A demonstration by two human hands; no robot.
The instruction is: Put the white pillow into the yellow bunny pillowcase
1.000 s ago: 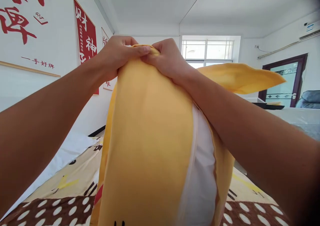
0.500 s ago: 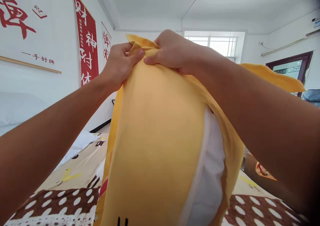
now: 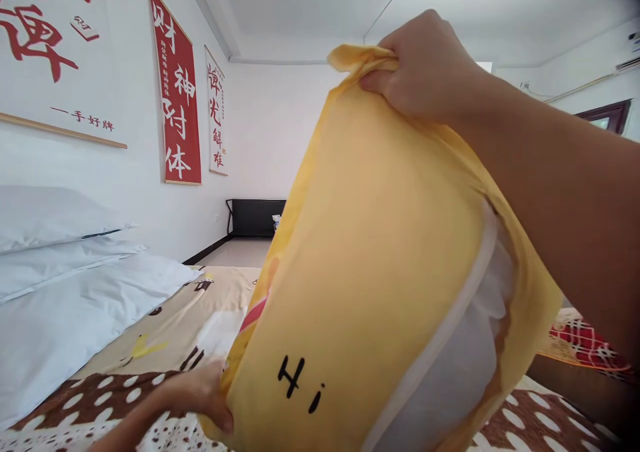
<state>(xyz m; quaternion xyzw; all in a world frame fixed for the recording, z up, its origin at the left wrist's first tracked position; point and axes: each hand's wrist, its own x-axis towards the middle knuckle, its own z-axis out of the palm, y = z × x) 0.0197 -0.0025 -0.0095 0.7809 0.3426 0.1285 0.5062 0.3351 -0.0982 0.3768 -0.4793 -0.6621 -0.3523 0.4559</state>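
A yellow pillowcase (image 3: 370,239) with "Hi" printed in black hangs tilted in front of me. Through its open, zip-like slit on the right, a white pillow (image 3: 450,365) bulges inside. My right hand (image 3: 425,65) is closed around the bunched top corner of the pillowcase, fingers wrapped and thumb pressed in. Down at the lower left, my left hand (image 3: 203,392) grips the bottom left edge of the cloth, its thumb in front and its other fingers partly hidden.
White pillows (image 3: 65,305) are stacked on the left. Below lies a bed with a beige printed sheet (image 3: 170,332) and a brown polka-dot blanket (image 3: 525,419). A black bench-like frame (image 3: 255,217) stands at the far wall. Red and white scrolls (image 3: 177,92) hang on the left wall.
My left hand has left the top of the pillowcase and now holds its lower left edge. My right hand has moved up and right, tilting the pillowcase.
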